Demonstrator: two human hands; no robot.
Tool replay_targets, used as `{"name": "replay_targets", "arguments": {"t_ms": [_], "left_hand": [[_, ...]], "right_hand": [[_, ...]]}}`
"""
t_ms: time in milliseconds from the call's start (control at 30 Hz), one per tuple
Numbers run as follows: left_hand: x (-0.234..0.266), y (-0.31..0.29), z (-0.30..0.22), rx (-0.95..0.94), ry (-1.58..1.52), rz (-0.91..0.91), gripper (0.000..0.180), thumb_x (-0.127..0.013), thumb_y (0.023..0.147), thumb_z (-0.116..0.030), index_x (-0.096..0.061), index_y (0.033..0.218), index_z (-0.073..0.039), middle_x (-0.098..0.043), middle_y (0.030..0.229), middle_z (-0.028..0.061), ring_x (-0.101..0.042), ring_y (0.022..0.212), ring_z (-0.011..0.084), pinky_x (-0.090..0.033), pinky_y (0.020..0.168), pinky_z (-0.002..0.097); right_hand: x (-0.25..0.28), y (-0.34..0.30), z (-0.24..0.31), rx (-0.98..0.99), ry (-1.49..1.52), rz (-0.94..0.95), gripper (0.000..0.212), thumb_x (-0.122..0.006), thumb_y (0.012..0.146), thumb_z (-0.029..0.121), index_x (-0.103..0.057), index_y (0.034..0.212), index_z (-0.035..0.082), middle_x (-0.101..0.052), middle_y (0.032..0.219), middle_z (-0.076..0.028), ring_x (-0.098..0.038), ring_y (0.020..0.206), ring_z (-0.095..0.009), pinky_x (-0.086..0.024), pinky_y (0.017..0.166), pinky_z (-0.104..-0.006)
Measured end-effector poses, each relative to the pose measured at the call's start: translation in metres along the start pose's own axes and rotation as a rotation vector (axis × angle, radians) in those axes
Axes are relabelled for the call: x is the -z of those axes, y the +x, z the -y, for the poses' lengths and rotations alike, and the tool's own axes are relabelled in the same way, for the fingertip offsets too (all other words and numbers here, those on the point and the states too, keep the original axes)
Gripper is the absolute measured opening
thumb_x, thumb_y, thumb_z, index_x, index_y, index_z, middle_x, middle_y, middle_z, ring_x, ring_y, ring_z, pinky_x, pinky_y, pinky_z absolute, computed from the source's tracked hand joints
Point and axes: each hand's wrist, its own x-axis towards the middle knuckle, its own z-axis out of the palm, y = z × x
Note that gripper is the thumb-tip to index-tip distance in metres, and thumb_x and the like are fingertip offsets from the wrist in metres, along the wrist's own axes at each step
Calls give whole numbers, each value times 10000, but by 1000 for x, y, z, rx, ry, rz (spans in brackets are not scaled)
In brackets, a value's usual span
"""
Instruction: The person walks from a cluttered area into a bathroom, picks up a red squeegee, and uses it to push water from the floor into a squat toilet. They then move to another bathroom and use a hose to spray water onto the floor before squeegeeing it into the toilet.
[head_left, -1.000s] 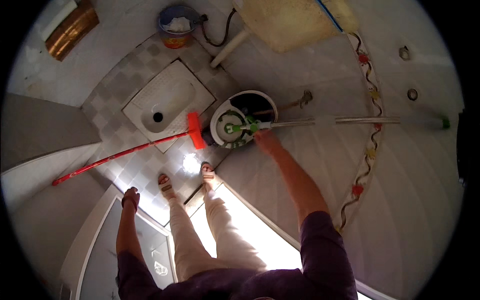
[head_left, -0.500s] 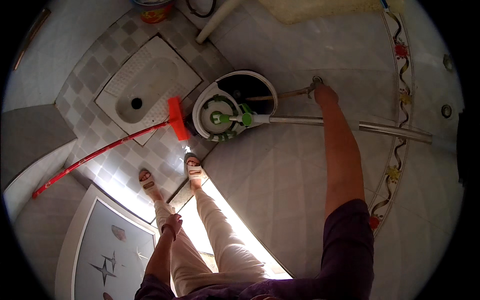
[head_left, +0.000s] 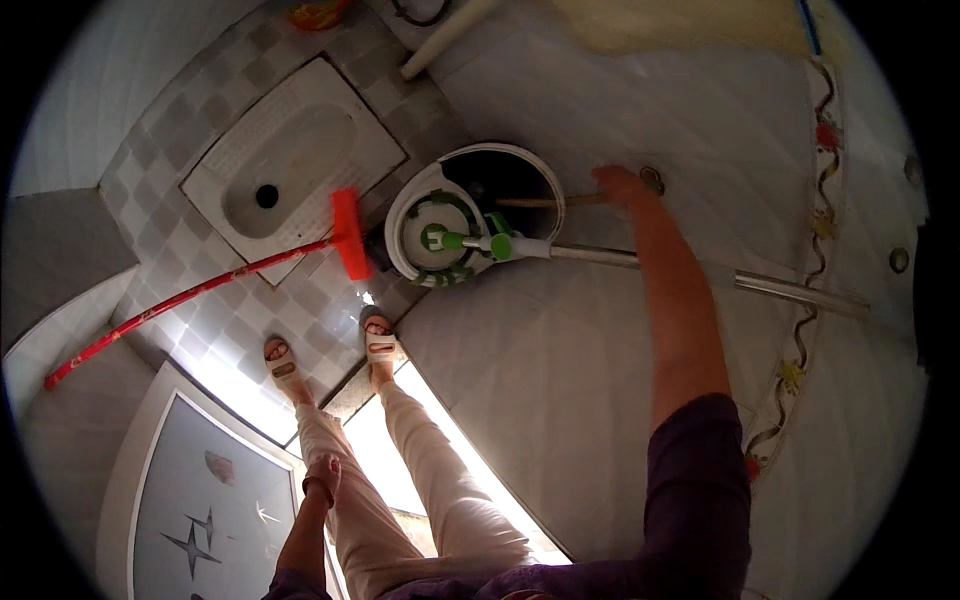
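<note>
Probably pliant, the hose suited holding beside the tap; I couldn't tell if my right grip enclosed it.

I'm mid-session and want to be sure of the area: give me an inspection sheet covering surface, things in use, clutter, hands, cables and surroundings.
Surface: checkered tile floor around a squat toilet.
Things in use: white bucket; green-and-metal mop, lower end in its round side; thin tube reaching into its dark side, contents unclear.
Clutter: long-handled red tool, its head beside the bucket.
Hands: right hand at the wall tap, contact unclear; left hand by the left leg, nothing visible in it.
Cables: nothing seen; only a dark hose at the top edge.
Surroundings: tiled wall with flowered border; frosted door at lower left.
</note>
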Motion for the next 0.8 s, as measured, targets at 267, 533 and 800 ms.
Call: {"name": "replay_targets", "arguments": {"t_ms": [267, 533, 800], "left_hand": [[-18, -9, -2, 66, 10, 32, 214, -435, 795, -211, -572, 845, -54, -561, 900, 160, -517, 870, 321, -413, 777, 394], [-20, -11, -8, 92, 18, 0, 192, -456, 780, -199, -574, 838, -59, -565, 891, 145, -515, 864, 312, -411, 783, 386], [-33, 11, -16, 167, 51, 8, 256, -428, 796, -259, -573, 862, -58, -560, 924, 161, -521, 884, 305, -404, 791, 397]], "right_hand": [[6, 5, 68, -177, -452, 486, 378, -470, 809, 144, -400, 1179, 109, -524, 1039, -114, -500, 960, -285, -322, 837, -508], [4, 13, 64, -429, -8, 63, 190, -413, 828, 152, -507, 965, 60, -561, 984, -127, -525, 939, -310, -281, 855, -533], [11, 6, 54, -264, -11, 299, 223, -457, 801, 146, -499, 1016, 107, -524, 1044, -67, -496, 978, -275, -280, 858, -539]]}}
